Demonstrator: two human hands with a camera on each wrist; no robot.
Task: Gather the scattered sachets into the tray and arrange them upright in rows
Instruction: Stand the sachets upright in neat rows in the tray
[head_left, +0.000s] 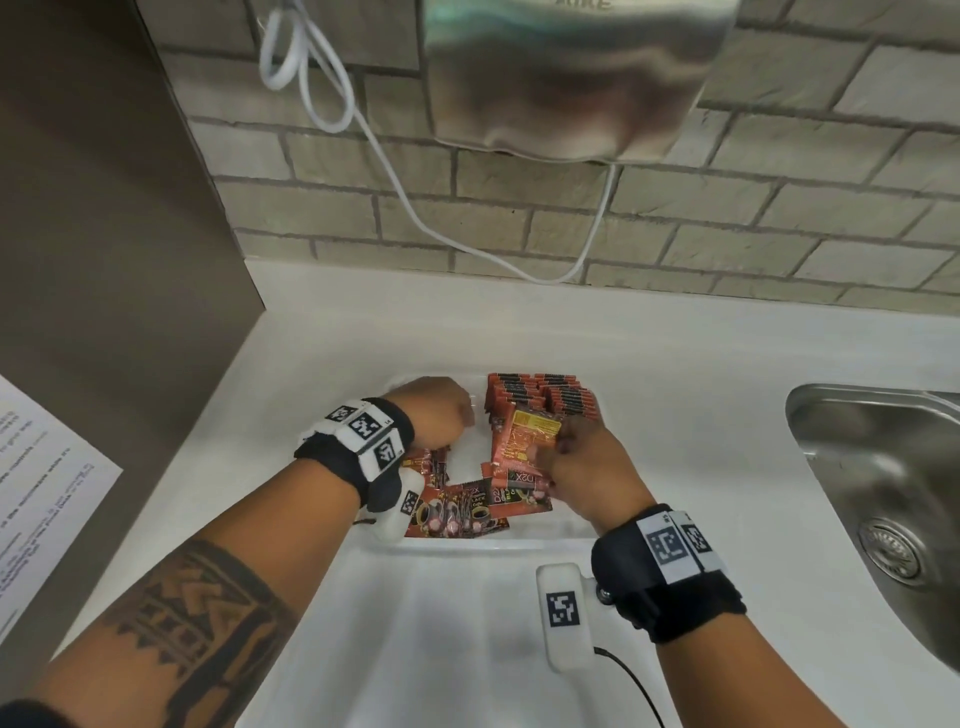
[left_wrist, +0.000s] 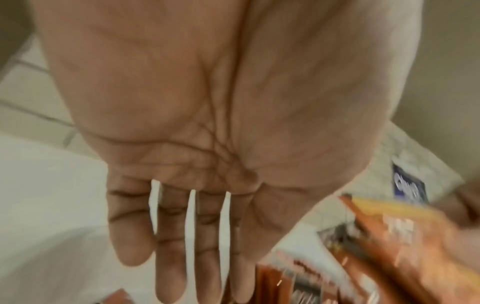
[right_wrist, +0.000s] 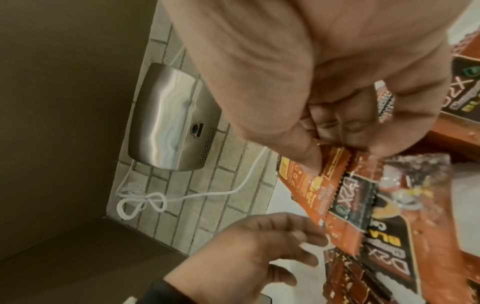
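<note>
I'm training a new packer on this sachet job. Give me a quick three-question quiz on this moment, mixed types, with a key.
1. True or false: the right hand holds sachets in its grip.
2. Where do the upright rows stand in the tray? A near left, B far right, C outside it.
3. Fill in: the left hand holds ____.

Key: 1 true. 2 B. 3 nothing; its fingers are straight, over the tray's left side.
</note>
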